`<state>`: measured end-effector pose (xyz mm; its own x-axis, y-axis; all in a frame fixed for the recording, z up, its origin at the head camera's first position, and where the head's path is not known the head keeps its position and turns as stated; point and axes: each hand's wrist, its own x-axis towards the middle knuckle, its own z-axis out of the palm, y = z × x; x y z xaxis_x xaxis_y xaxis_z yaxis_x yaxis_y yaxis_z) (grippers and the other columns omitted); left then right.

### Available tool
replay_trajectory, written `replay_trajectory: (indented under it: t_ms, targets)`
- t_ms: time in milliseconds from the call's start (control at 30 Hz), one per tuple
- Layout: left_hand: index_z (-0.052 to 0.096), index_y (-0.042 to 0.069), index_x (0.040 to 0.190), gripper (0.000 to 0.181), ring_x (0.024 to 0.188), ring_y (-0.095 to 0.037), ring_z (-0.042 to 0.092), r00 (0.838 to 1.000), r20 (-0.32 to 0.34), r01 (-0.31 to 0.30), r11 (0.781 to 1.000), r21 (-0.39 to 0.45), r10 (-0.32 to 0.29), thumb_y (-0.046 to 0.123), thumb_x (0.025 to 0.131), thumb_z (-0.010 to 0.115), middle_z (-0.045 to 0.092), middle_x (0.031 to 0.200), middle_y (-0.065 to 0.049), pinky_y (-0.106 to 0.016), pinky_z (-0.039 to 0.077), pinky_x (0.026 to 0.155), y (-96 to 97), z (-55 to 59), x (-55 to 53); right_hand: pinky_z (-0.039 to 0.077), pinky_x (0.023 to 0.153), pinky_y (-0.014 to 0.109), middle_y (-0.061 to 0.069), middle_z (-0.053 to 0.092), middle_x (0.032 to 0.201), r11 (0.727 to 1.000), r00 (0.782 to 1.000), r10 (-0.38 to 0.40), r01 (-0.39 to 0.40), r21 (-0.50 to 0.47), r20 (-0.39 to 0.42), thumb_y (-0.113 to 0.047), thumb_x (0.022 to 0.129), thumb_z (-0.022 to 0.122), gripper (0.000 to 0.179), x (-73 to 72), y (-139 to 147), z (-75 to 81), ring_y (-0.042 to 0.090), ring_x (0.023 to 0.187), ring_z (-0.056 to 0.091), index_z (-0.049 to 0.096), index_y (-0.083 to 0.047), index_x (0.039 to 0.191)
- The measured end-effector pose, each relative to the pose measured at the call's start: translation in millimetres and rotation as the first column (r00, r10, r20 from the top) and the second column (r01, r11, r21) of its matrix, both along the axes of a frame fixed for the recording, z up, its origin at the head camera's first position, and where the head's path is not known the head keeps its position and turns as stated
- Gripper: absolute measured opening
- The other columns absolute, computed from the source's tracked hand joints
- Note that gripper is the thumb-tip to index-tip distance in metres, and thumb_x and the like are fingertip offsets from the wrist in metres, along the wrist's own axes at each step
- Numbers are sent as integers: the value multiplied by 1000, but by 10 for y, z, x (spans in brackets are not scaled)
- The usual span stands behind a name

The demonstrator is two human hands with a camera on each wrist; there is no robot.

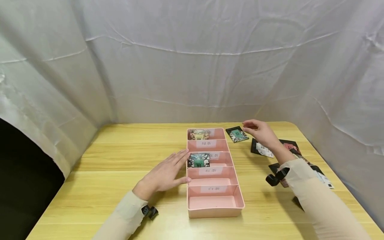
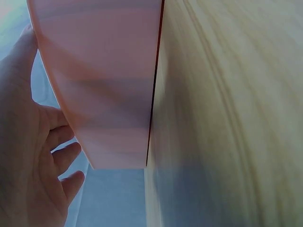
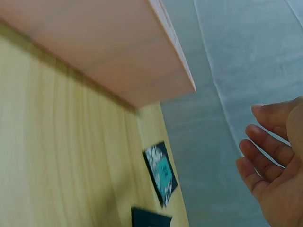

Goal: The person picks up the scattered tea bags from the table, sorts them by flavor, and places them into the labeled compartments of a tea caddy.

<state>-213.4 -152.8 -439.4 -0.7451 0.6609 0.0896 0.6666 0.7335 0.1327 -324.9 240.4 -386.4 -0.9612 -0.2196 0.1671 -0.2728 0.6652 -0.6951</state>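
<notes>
A pink divided box [image 1: 216,213] with white labels stands on the table. My left hand [image 1: 166,171] rests along its left side, with straight fingertips and thumb at the rim. In the middle compartment lies a black tea packet with a green label [image 1: 198,161]; a yellow-labelled tea packet [image 1: 199,134] sits in the farthest one. My right hand [image 1: 263,134] hovers just right of another green-labelled tea packet [image 1: 237,134], which lies flat on the table beyond the box's right side. Its fingers are loosely bent with nothing between them, as the right wrist view also shows.
To the right, partly under my right forearm, several more tea packets are scattered, among them a white-labelled one [image 1: 262,149] and a red-labelled one [image 1: 290,146]. A pale curtain [image 1: 192,80] hangs around the back and sides of the wooden table [image 1: 126,146].
</notes>
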Motion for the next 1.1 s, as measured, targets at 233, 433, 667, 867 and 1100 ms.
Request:
replay_trajectory:
  t_ms: [233, 433, 667, 867, 1100]
  targets:
    - [9, 7, 157, 91, 149, -21, 7, 1000, -15, 6, 1000, 1, -6, 71, 95, 26, 7, 164, -8, -40, 13, 120, -13, 4, 2, 45, 95, 57, 21, 61, 126, 999, 999, -43, 42, 33, 15, -36, 100, 57, 49, 63, 289, -88, 39, 118, 53, 55, -3, 135]
    - [10, 6, 157, 91, 149, -26, 12, 1000, -22, 14, 1000, 9, -14, 71, 95, 26, 8, 163, -10, -41, 13, 120, -23, -2, 3, 44, 95, 60, 26, 55, 131, 995, 995, -89, 87, 46, 34, -35, 100, 57, 58, 105, 504, -255, 43, 122, 49, 46, 2, 142]
    - [11, 6, 157, 91, 149, -21, 7, 1000, -19, 9, 1000, 14, -8, 71, 95, 27, 8, 164, -8, -40, 13, 120, -28, -16, 0, 37, 101, 64, 31, 46, 140, 976, 981, -173, 159, 150, 84, -47, 96, 60, 79, 123, 709, -483, 48, 129, 41, 33, 5, 149]
    - [11, 6, 157, 90, 149, -23, 8, 1000, -23, 10, 1000, 14, -10, 70, 96, 29, 9, 163, -9, -41, 14, 120, -24, -19, 0, 38, 101, 64, 32, 34, 148, 970, 972, -173, 140, 199, 158, -50, 92, 64, 91, 105, 858, -664, 51, 132, 35, 23, 5, 152]
    - [11, 6, 157, 91, 149, -26, 12, 1000, -27, 14, 1000, 14, -14, 71, 95, 27, 10, 163, -10, -41, 14, 120, -24, -18, 1, 37, 98, 67, 39, 35, 143, 965, 971, -157, 112, 237, 181, -52, 87, 69, 98, 102, 952, -778, 55, 129, 34, 23, 7, 151]
